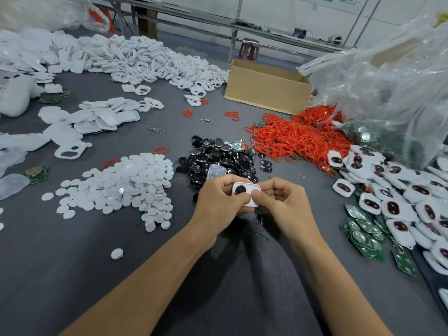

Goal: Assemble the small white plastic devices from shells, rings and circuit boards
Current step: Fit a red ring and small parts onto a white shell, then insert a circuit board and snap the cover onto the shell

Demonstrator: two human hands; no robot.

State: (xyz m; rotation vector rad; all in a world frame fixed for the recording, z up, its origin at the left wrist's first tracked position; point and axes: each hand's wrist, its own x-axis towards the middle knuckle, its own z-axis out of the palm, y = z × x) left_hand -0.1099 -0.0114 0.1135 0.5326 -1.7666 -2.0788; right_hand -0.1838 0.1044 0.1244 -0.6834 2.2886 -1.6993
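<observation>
Both hands, left hand (219, 202) and right hand (281, 202), pinch the white shell (245, 193) between them (thumbs on top).

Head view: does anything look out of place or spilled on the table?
Only strays: one white disc lies apart from the disc pile, and a few red rings sit away from the red heap. Nothing looks damaged.
</observation>
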